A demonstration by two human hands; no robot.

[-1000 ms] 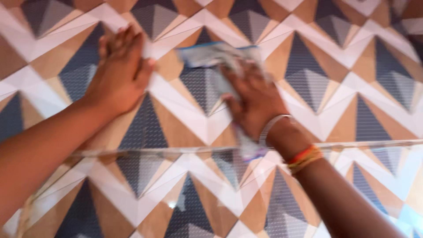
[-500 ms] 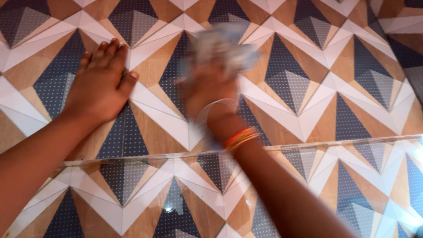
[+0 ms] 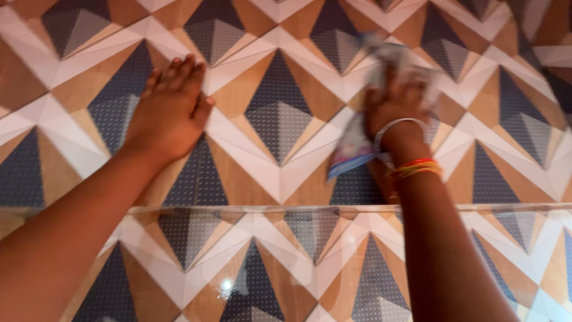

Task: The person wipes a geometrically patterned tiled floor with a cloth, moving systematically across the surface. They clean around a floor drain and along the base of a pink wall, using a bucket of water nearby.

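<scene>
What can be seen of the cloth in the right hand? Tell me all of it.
The cloth is a thin, crumpled rag, whitish with a blue edge, blurred by motion. The right hand presses it flat against the patterned tile wall, fingers spread over it. One bunched part sticks out above the fingers; a loose corner hangs down past the wrist, beside the bangles. Its weave cannot be made out.

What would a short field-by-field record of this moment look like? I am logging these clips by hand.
Surface: glossy wall tiles patterned with dark blue, wood-brown and white triangles
Left hand: left hand pressed flat on the tiles, fingers together, holding nothing
Right hand: right hand pressing a crumpled white and blue cloth to the tiles
Wrist: silver bangle, red and yellow bands
Below: horizontal tile seam
Sharpness: cloth blurred
</scene>
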